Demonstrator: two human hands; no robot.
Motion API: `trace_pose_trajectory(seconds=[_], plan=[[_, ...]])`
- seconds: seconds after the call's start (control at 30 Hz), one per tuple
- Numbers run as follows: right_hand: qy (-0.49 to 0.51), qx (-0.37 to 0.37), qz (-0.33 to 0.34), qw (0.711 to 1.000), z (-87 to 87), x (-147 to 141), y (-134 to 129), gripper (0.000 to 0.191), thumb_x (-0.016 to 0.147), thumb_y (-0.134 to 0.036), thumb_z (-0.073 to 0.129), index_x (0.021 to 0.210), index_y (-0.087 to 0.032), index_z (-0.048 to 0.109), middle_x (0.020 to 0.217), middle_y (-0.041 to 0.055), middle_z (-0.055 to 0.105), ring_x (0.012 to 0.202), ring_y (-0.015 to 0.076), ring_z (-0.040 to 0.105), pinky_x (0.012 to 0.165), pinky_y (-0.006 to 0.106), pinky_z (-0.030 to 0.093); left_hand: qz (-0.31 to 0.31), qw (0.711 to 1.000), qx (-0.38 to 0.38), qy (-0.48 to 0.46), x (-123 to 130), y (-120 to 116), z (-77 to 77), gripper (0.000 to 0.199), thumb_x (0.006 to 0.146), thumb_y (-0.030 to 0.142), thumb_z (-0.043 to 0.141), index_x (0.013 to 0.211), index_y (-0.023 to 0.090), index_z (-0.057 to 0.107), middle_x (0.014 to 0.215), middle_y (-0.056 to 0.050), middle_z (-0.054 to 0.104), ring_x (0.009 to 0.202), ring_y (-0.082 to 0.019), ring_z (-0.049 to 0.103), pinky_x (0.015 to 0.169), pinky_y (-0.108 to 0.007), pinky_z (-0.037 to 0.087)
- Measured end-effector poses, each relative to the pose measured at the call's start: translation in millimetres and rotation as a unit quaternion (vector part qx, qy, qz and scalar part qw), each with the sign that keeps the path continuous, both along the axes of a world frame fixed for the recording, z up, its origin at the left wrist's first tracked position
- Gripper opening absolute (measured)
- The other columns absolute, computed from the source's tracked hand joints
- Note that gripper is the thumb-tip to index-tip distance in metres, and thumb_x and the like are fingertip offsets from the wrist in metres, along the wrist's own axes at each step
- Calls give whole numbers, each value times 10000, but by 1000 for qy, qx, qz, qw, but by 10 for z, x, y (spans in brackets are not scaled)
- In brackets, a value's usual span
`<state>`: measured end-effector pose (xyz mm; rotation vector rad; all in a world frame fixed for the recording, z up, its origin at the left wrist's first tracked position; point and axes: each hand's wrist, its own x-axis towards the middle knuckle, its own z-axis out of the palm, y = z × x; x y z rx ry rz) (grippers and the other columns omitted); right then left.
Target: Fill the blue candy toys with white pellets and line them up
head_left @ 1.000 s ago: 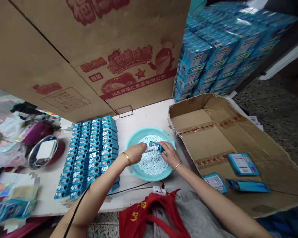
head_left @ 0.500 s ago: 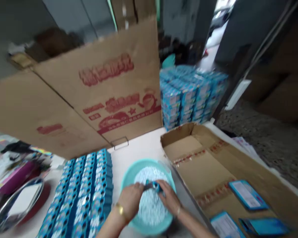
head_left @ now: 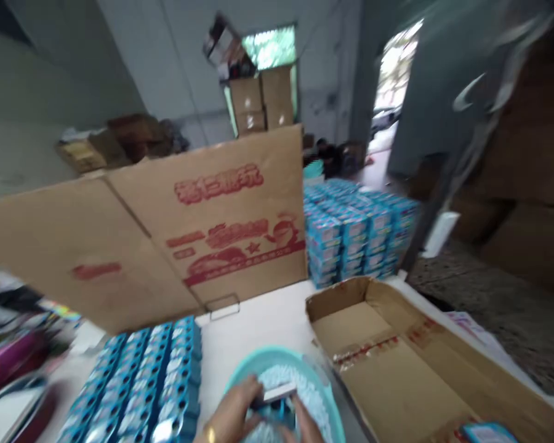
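At the bottom edge of the view, my left hand (head_left: 233,411) and my right hand (head_left: 305,424) close around a small blue candy box (head_left: 277,403) with a white strip along its top. The box is held just above a teal plastic basin (head_left: 270,357) heaped with pale blue round candies (head_left: 310,386). The hands hide the middle of the basin, and its lower part lies out of frame. A gold bangle shows on my left wrist.
Rows of blue packets (head_left: 141,387) stand left of the basin. To the right lies an opened cardboard carton (head_left: 388,363). A printed cardboard panel (head_left: 212,227) rises behind the table, beside stacked blue boxes (head_left: 355,234). A metal tray (head_left: 9,412) sits at far left.
The view has tilted up and shows more of the room, so my hands and the basin have dropped toward the bottom edge. Both hands remain around the blue box above the candies.
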<state>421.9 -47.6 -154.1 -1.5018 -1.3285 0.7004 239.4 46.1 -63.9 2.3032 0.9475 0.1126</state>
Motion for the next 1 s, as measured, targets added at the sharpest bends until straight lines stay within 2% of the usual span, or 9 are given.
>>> trace_pose_trajectory(seconds=[0.07, 0.17, 0.33, 0.47, 0.57, 0.7, 0.83, 0.93, 1.0], plan=[[8, -12, -17, 1000, -61, -74, -188, 496, 845, -364, 546, 1323, -252, 470, 1321, 68, 542, 1289, 266, 455, 1051, 427, 425, 10, 999, 42, -15, -43, 155, 94, 133, 750, 310, 589, 828, 204, 570, 860, -30, 553, 786, -169, 516, 739, -273, 439], [-25, -2, -46, 999, -111, 35, -340, 456, 878, -400, 501, 1297, -219, 480, 1318, 100, 543, 1268, 262, 472, 1074, 468, 390, 111, 988, 108, -14, -196, 646, 76, 110, 763, 224, 590, 857, 183, 552, 883, -21, 543, 802, -155, 514, 747, -253, 420], [-97, 8, -66, 993, -243, 352, -540, 358, 887, -408, 498, 1201, -246, 560, 1244, 94, 599, 1193, 280, 541, 977, 466, 483, 226, 956, 150, 107, -511, 1533, -212, 275, 768, 174, 609, 1038, 180, 559, 1084, -59, 568, 1005, -188, 538, 857, -259, 408], [-128, 0, -51, 991, -316, 369, -696, 321, 897, -367, 494, 1191, -266, 576, 1218, 74, 622, 1165, 262, 571, 941, 420, 519, 230, 955, 130, 132, -641, 2028, -493, 308, 763, 146, 618, 1068, 153, 574, 1121, -90, 580, 1054, -219, 536, 892, -276, 394], [-138, -12, -60, 988, -281, 294, -733, 333, 900, -332, 493, 1226, -287, 547, 1272, 66, 585, 1194, 255, 550, 942, 408, 513, 222, 958, 109, 148, -659, 2197, -656, 327, 769, 110, 594, 1094, 146, 583, 1113, -88, 590, 1042, -218, 549, 894, -272, 396], [-132, -62, -120, 982, -223, 210, -840, 473, 893, -376, 494, 1351, -282, 423, 1447, 79, 411, 1365, 291, 347, 1085, 510, 357, 241, 952, 124, 142, -574, 2063, -705, 472, 830, 194, 552, 1290, 143, 458, 1294, -131, 469, 1076, -234, 538, 913, -302, 414], [-13, -171, -206, 963, -352, 170, -1020, 765, 820, -522, 541, 1451, -200, 254, 1510, 134, 304, 1411, 314, 250, 1129, 519, 273, 293, 937, 178, 68, -578, 1520, -614, 414, 906, 299, 427, 1287, 138, 455, 1226, -131, 486, 1100, -237, 524, 940, -324, 430], [157, -247, -221, 930, -477, 109, -1018, 885, 682, -578, 651, 1393, -156, 335, 1411, 171, 447, 1318, 320, 414, 1073, 477, 369, 354, 913, 197, 56, -783, 970, -538, 375, 916, 283, 350, 1230, 132, 488, 1137, -132, 522, 1092, -244, 520, 954, -349, 431], [266, -247, -180, 914, -477, 41, -937, 760, 607, -530, 711, 1234, -159, 495, 1206, 147, 618, 1158, 308, 561, 997, 453, 447, 412, 883, 209, 80, -967, 617, -478, 372, 910, 296, 332, 1192, 119, 498, 1075, -146, 537, 1082, -276, 515, 944, -395, 438]])
